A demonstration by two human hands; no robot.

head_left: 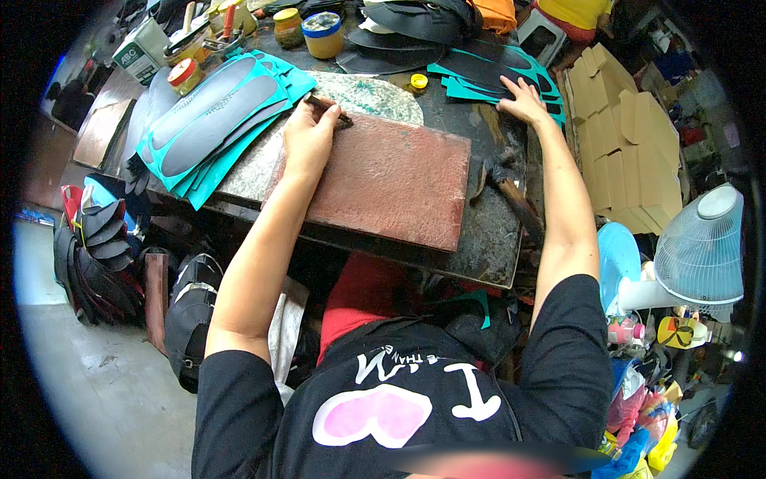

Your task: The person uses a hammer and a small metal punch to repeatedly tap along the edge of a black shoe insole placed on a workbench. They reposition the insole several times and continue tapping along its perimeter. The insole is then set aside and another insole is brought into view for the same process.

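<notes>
Dark table [496, 254]. Board [391, 180], reddish, flat on it, long sides left to right. Left stack [215, 112], teal and black sheets, left of board, long axis slanting near left to far right. Right stack [487, 62], similar sheets, far right beyond board, long axis roughly left-right, right end bending nearer. Right hand [523, 101] over its near right part, fingers spread, apparently touching, nothing seen in grip; left hand [309, 132] well apart from it. Left hand is at board's far left corner, fingers closed around tool [340, 118], thin, dark, pointing right.
</notes>
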